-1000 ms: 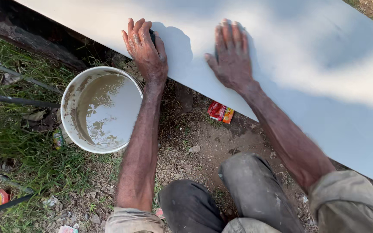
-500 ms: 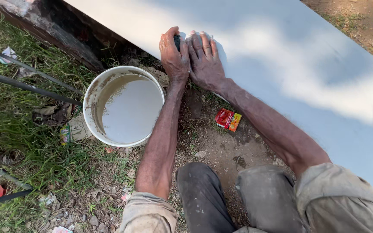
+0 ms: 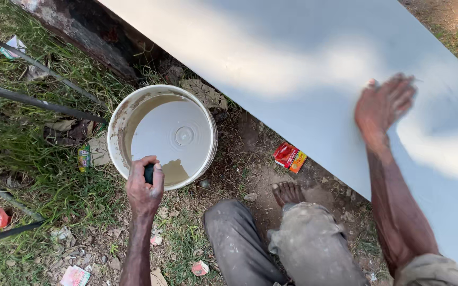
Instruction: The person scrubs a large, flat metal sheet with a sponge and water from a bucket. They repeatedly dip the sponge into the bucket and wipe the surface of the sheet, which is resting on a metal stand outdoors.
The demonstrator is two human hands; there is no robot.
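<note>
The left hand (image 3: 144, 186) is closed around a small dark object (image 3: 149, 172), of which only a sliver shows between thumb and fingers; what it is cannot be told. That hand sits at the near rim of a round white plastic bucket (image 3: 116, 139), stained brown inside and holding cloudy grey water with a faint ring of ripples near its middle. The bucket stands on bare earth and grass, just beside the lower edge of a large flat pale grey panel (image 3: 271, 58) that runs slantwise across the upper right of the view.

The right hand (image 3: 382, 106) lies well apart from the left, out on the grey panel with its fingers spread and nothing in its grasp; it is blurred, so whether the palm presses flat cannot be told.

Between the two arms the person's knees, in dusty grey trousers (image 3: 287, 246), are bent, and a bare foot (image 3: 287, 193) rests on the dirt near the panel's edge. A small red and yellow box (image 3: 289, 157) lies on the ground just beside that edge. To the left, dark metal rods (image 3: 38, 103) cross the grass, with scraps of coloured litter scattered about them.
</note>
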